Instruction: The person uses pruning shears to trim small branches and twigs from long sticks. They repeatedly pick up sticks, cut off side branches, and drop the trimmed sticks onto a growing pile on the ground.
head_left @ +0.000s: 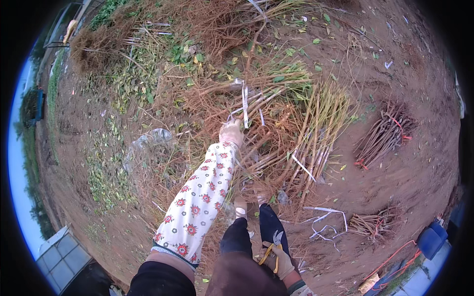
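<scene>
My left hand (232, 132), in a pale glove and a flowered sleeve, reaches forward into a heap of bare-rooted saplings. Its fingers are closed beside a bundle of saplings (266, 96) tied with a white strip (245, 104); the loose strip hangs close to the fingertips, and what they hold is hidden. My right hand (283, 262), gloved too, stays low by my leg, shut on pruning shears (272, 251) with yellow handles, the blades pointing up and away from me. To the right of the left hand lies another tied bundle of stems (318, 133).
Dark bundles of sticks (387, 132) with red ties lie on the soil at right, with a smaller bundle (373, 223) nearer me. Loose white strips (326, 217) trail by my legs. Farther off are root bundles (212, 24); crumpled clear plastic (148, 140) and leaves lie left.
</scene>
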A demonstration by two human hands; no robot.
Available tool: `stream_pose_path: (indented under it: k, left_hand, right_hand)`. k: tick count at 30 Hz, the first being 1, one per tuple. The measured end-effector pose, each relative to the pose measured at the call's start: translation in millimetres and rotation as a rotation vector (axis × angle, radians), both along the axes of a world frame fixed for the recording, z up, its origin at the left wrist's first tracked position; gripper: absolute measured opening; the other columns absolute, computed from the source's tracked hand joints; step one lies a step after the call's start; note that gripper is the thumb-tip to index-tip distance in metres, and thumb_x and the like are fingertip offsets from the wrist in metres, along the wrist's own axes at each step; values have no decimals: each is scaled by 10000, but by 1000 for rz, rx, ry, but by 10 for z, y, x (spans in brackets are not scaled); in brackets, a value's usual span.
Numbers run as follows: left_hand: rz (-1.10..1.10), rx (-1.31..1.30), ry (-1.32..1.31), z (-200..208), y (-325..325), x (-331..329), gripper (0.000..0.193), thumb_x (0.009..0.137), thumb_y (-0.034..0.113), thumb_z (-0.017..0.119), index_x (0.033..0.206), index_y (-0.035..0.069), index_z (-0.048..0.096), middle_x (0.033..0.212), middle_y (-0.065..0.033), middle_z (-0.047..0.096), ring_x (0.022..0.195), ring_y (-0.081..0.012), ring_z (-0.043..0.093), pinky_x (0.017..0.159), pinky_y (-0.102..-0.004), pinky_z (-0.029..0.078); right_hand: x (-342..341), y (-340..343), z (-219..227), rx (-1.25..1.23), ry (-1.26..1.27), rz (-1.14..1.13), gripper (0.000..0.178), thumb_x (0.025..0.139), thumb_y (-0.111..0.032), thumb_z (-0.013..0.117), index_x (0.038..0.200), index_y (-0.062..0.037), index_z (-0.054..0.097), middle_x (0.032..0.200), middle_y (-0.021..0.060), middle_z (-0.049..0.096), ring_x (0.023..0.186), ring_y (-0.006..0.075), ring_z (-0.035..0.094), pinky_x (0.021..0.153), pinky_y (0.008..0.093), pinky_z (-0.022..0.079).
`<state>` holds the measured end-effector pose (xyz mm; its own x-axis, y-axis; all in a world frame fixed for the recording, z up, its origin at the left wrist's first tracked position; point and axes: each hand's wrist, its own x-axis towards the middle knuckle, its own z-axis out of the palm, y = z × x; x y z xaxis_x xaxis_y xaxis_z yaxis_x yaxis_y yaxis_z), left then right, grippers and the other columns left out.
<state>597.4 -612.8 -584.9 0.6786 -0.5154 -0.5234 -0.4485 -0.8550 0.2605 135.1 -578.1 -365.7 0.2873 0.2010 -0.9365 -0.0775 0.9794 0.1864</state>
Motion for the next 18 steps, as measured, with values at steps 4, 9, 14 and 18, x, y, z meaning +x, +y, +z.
stream_pose_path:
  k: [4,9,14,18]
  left_hand:
    - [-79,159,-210,-787,134,639,419,941,156,569,1351,70,579,1329,-132,636,1276,-268,594,1078,-415,445]
    - [-258,261,-41,-1203,-149,1047,884,790,461,794,1510,107,423,1540,-140,463,1434,-281,448,1195,-429,345]
    - [-21,254,231,-1132,-230,983,739,812,560,739,1362,95,574,1147,-178,724,1111,-318,694,990,-434,527]
    - [46,-8,291,-745,-43,584,519,855,457,681,1308,203,665,1115,-170,730,1073,-345,694,987,-457,519]
  right_hand:
    - [260,-69,24,27,23,22,281,1044,-204,528,1238,-3,554,1107,157,629,1039,297,642,971,529,516]
    - [61,44,-280,61,-46,-91,546,998,-268,604,1422,53,483,1162,179,641,1107,309,638,1062,520,476]
    - [382,-67,-152,71,110,-94,557,1001,-266,600,1440,50,467,1157,174,644,1105,307,641,1068,522,471]
    - [164,158,-254,71,118,-122,497,1016,-245,584,1413,38,489,1135,178,649,1102,316,647,1052,532,484]
